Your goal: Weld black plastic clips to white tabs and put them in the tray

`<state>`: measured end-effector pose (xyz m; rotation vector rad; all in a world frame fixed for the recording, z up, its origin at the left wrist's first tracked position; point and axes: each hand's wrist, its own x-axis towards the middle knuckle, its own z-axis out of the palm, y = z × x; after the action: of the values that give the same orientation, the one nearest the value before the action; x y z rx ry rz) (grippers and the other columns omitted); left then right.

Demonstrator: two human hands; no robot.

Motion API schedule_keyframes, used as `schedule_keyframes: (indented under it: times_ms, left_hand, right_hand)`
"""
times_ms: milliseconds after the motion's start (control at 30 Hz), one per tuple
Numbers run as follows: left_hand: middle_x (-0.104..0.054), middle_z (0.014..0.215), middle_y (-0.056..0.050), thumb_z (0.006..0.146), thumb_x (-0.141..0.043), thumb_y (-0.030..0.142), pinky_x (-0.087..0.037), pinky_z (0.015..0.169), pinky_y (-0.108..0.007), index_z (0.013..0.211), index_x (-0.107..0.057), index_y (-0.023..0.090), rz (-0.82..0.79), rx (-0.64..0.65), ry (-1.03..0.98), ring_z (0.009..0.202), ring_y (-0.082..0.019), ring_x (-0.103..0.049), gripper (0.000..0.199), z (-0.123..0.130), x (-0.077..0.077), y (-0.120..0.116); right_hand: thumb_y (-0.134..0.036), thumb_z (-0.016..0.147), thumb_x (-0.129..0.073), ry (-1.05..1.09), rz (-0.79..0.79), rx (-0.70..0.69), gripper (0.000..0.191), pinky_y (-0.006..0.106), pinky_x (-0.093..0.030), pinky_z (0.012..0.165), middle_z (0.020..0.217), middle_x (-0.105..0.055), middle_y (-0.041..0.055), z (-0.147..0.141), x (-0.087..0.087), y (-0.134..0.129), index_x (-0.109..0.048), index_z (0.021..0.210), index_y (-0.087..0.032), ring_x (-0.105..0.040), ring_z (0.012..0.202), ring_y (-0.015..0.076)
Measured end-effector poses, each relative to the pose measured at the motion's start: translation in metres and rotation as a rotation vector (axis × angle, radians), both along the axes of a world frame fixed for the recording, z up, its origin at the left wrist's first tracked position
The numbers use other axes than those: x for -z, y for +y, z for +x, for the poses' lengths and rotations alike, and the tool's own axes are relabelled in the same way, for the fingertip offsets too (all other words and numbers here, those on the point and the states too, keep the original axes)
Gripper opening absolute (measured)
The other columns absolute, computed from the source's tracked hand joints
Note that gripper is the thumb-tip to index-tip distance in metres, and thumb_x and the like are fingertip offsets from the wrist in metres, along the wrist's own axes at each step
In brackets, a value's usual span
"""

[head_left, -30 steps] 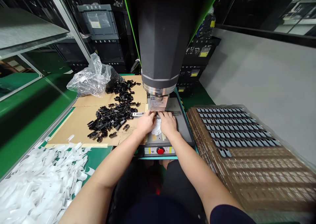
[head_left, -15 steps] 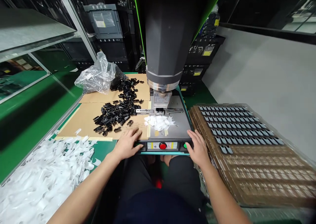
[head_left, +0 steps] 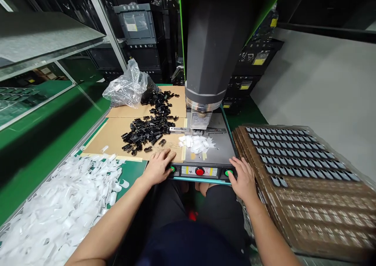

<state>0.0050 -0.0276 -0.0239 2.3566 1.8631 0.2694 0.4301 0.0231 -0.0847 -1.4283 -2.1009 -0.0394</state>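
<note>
My left hand [head_left: 160, 166] lies open, palm down, at the machine's front left corner, fingers on the cardboard sheet and thumb beside the left green button [head_left: 172, 168]. Resting open at the front right corner is my right hand [head_left: 243, 178], its thumb by the right green button [head_left: 228, 173]. Between the buttons sits a red button [head_left: 199, 171]. The press head's metal block [head_left: 201, 120] is down at the metal fixture [head_left: 179, 130], so whatever lies under it is hidden. White plastic pieces [head_left: 196, 144] lie heaped on the machine's bed.
Black clips [head_left: 149, 130] lie piled on cardboard [head_left: 101, 139], near a clear plastic bag [head_left: 126, 87]. A large heap of white pieces [head_left: 67, 207] covers the left side. Stacked brown trays [head_left: 293, 195] at right hold rows of grey-topped parts. Crates [head_left: 136, 25] stand behind.
The press block has come down onto the fixture, covering the black part seen there earlier. My left thumb has shifted, showing the left green button. The view has swung slightly left.
</note>
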Motion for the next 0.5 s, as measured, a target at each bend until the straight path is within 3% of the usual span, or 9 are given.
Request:
schedule_keyframes:
  times_ms: [100, 233, 333, 500]
  left_hand:
    - [-0.047, 0.166, -0.015, 0.099, -0.068, 0.045, -0.039, 0.124, -0.059, 0.16, -0.053, 0.029, 0.043, -0.034, -0.028, 0.154, -0.038, -0.042, 0.064, -0.003, -0.003, -0.006]
    - [-0.04, 0.171, -0.02, 0.102, -0.063, 0.055, -0.03, 0.131, -0.061, 0.159, -0.054, 0.021, 0.151, -0.24, -0.026, 0.164, -0.042, -0.027, 0.067, -0.018, -0.003, -0.014]
    - [-0.035, 0.174, -0.024, 0.101, -0.063, 0.056, -0.03, 0.131, -0.064, 0.159, -0.052, 0.016, 0.148, -0.366, -0.022, 0.165, -0.045, -0.024, 0.072, -0.029, 0.002, -0.017]
    - [-0.035, 0.175, -0.021, 0.101, -0.061, 0.06, -0.032, 0.132, -0.06, 0.161, -0.05, 0.017, 0.102, -0.339, -0.049, 0.167, -0.042, -0.023, 0.074, -0.026, 0.009, -0.01]
  right_hand:
    - [-0.04, 0.105, -0.056, 0.062, 0.051, 0.0, 0.048, 0.063, -0.04, 0.126, 0.151, -0.066, 0.0117, -0.005, -0.001, 0.004, -0.058, 0.151, -0.026, -0.047, 0.154, 0.0368]
    - [-0.041, 0.104, -0.055, 0.118, 0.091, -0.007, 0.051, 0.061, -0.041, 0.125, 0.15, -0.065, 0.0138, -0.013, -0.003, 0.014, -0.058, 0.152, -0.024, -0.047, 0.154, 0.0376]
    - [-0.041, 0.104, -0.054, 0.12, 0.089, -0.025, 0.05, 0.062, -0.04, 0.126, 0.151, -0.064, 0.0137, -0.025, -0.008, 0.024, -0.059, 0.152, -0.025, -0.047, 0.154, 0.0381]
    - [-0.038, 0.104, -0.052, 0.131, 0.139, -0.093, 0.049, 0.06, -0.041, 0.126, 0.15, -0.065, 0.0133, -0.05, -0.019, 0.041, -0.06, 0.151, -0.024, -0.047, 0.153, 0.036]
